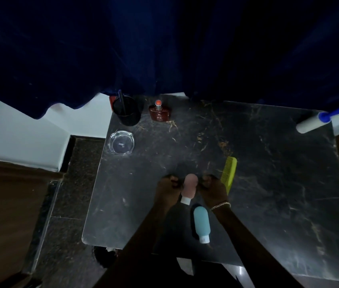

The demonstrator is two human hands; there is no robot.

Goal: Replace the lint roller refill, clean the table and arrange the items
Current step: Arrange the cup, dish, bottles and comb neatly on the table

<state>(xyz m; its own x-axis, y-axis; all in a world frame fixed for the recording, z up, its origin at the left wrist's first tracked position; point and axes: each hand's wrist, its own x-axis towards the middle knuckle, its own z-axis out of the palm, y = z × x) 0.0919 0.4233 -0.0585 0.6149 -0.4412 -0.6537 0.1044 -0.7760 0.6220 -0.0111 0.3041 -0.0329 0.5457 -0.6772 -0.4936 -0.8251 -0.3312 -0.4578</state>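
Your left hand (167, 189) and right hand (213, 189) flank the pink bottle (189, 188) mid-counter (268, 173), fingers curled; grip unclear. Lint roller (312, 123) lies at far right edge; green comb (229, 172) beside right hand.

Both forearms are extended forward over the dark table (268, 163), converging toward its near middle. The left hand (167, 189) is held palm down with its fingers curled, just to the left of the pink bottle (189, 189). The right hand (213, 190) is held likewise just to the bottle's right, fingers bent. Whether either hand touches the bottle cannot be told. A chain bracelet (220, 205) is worn on the right wrist.
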